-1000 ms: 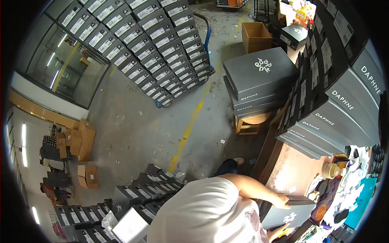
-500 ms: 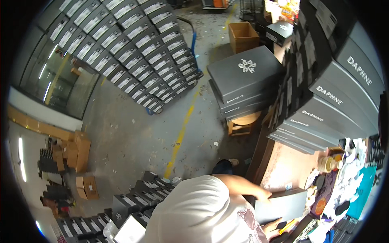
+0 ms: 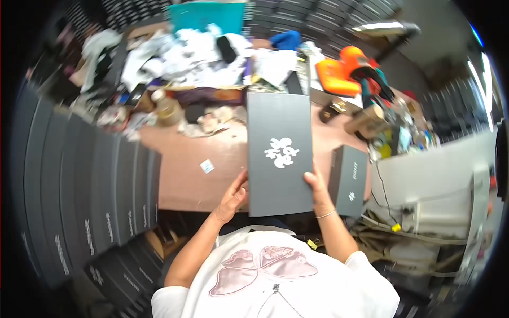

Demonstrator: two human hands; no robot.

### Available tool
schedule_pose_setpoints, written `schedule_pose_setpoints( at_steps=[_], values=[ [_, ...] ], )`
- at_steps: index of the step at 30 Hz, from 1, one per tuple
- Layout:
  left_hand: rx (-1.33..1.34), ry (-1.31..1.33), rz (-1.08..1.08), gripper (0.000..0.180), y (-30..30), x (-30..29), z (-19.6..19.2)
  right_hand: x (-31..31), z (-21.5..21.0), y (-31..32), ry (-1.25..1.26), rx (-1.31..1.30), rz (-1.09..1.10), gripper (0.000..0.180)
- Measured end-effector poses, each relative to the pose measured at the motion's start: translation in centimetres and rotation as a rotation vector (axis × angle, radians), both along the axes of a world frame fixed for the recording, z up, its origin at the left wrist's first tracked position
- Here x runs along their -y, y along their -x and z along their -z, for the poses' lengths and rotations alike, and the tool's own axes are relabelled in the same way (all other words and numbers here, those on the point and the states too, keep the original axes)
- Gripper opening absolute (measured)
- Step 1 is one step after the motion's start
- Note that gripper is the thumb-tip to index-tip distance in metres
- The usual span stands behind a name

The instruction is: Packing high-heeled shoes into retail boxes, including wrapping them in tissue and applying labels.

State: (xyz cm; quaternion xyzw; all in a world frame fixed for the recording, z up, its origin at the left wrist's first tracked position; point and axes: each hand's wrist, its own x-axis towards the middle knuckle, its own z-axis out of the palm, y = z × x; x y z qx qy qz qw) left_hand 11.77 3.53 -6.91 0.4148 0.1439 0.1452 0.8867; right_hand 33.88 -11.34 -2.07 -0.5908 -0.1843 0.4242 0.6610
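A dark grey lidded shoe box with a white printed mark on its lid is held in front of me, its long side pointing away. My left hand is against the box's left side, thumb up and fingers partly hidden. My right hand grips the right side, with the thumb at the lid's edge and a thin bracelet at the wrist. Beneath lies the pinkish-brown tabletop, with a small pale sticker left of the box.
A second dark box stands at the table's right. Tall stacks of grey boxes rise on the left. White crumpled paper, a bottle, an orange object and a teal bin crowd the back.
My view has swung right, from the floor and stacked boxes to the table. The box, between my hands in both frames, now appears in the middle instead of at the lower right.
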Motion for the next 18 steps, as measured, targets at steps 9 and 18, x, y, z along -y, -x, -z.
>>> schedule_pose_setpoints(
  at_steps=[9,18],
  values=[
    [-0.118,-0.129,0.235,0.06,-1.9,5.2,4.0,29.1,2.3,-20.2,0.559,-0.076,0.391,0.039],
    [-0.309,-0.875,-0.036,0.059,4.3,1.6,0.6,-4.1,-22.9,-0.9,-0.335,1.485,-0.101,0.049]
  ],
)
